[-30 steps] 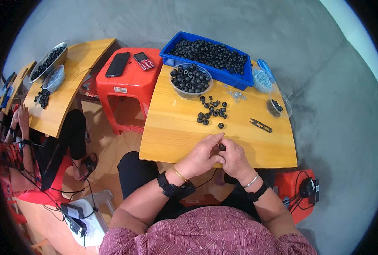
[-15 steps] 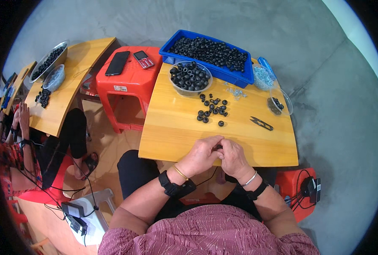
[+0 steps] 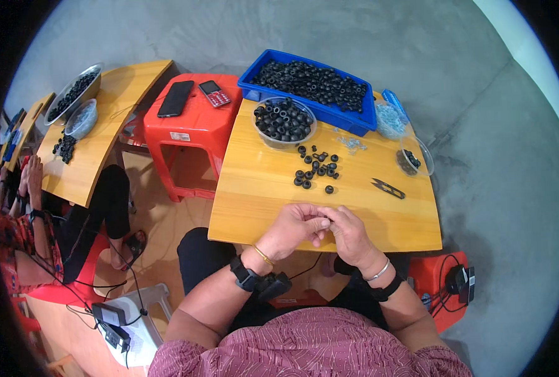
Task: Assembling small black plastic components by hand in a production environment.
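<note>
The person wears a short-sleeved shirt [image 3: 317, 342] in dusky maroon-pink, patterned all over with fine, pale, meandering lines, above dark, nearly black trousers [image 3: 195, 252]. The left hand [image 3: 295, 229] is bare up to a slim, gold-coloured bangle [image 3: 264, 255], with a broad black strap [image 3: 245, 274] behind it and a dark, boxy piece [image 3: 273, 286] just beside that. At the right hand [image 3: 350, 235], also bare, the wrist carries a narrow, silver-coloured bangle [image 3: 378, 270] and a plain black band [image 3: 386, 290] farther up the forearm.
</note>
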`<state>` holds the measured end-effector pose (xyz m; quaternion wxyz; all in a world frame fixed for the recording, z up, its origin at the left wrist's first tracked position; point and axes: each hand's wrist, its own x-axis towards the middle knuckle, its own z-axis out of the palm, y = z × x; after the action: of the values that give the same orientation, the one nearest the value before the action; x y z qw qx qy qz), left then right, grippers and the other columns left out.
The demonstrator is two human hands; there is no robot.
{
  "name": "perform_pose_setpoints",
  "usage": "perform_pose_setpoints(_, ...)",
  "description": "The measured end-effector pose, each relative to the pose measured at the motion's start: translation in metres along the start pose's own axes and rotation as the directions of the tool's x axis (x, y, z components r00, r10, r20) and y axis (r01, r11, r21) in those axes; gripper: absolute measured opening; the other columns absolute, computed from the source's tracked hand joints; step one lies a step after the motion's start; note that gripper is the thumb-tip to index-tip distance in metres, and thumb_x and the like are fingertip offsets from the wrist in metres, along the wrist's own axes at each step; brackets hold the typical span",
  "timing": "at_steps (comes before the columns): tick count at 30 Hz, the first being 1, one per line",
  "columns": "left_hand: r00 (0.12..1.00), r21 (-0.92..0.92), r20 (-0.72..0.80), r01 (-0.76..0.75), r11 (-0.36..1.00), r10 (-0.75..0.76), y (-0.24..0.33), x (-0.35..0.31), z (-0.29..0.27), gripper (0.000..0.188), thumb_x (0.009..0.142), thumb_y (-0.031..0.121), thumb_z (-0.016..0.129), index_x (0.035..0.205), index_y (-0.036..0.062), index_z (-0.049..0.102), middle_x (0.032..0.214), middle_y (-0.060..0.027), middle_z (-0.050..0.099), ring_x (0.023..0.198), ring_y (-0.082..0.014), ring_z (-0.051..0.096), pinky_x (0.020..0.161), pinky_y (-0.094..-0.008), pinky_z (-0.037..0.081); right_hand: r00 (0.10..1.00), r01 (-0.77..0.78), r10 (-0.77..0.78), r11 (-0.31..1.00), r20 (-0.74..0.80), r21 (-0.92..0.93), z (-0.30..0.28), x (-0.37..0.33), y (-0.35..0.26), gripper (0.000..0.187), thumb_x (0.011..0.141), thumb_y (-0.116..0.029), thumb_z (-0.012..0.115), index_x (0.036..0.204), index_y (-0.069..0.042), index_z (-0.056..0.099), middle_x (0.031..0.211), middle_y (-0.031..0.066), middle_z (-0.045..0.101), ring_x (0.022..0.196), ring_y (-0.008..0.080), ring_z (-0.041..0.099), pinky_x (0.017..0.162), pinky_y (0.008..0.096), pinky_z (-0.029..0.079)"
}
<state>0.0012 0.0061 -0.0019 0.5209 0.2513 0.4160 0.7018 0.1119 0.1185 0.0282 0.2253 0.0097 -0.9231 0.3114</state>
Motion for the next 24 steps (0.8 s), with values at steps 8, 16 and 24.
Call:
perform_pose_setpoints(8,0.996,-0.259,-0.043,0.059,0.964,-0.072,-0.002,-0.002,-0.003,0.011,0.080,0.006,0.057,0.088,-0.0018,0.057,0.074,-0.0061,0.059,0.058,-0.0100,0.056,0.053,-0.0205,0.048,0.937,-0.297,0.335,0.915,-0.103,0.274,-0.002,-0.011,0.013,0.014,0.081,-0.004,0.051,0.094,0.001,0.051,0.068,0.0050,0.050,0.063,0.0114,0.048,0.058,0.0239,0.041)
perform_pose_setpoints(16,0.998,-0.302,-0.019,0.051,0.952,-0.060,-0.002,-0.002,-0.004,0.011,0.081,0.006,0.055,0.088,-0.0019,0.057,0.075,-0.0077,0.060,0.063,-0.0112,0.058,0.054,-0.0200,0.050,0.954,-0.274,0.294,0.935,-0.060,0.225,-0.002,-0.004,0.003,0.008,0.079,-0.005,0.052,0.084,0.001,0.050,0.068,0.0077,0.054,0.061,0.0149,0.052,0.057,0.0258,0.043)
perform_pose_setpoints(24,0.995,-0.221,0.004,0.102,0.970,-0.104,0.001,0.000,0.000,0.011,0.084,0.008,0.052,0.085,-0.0021,0.055,0.070,-0.0068,0.058,0.058,-0.0121,0.056,0.051,-0.0224,0.048,0.995,-0.070,0.061,0.990,-0.077,-0.124,-0.009,-0.003,0.001,0.015,0.078,-0.004,0.052,0.092,0.000,0.047,0.078,0.0156,0.053,0.069,0.0288,0.056,0.061,0.0325,0.045)
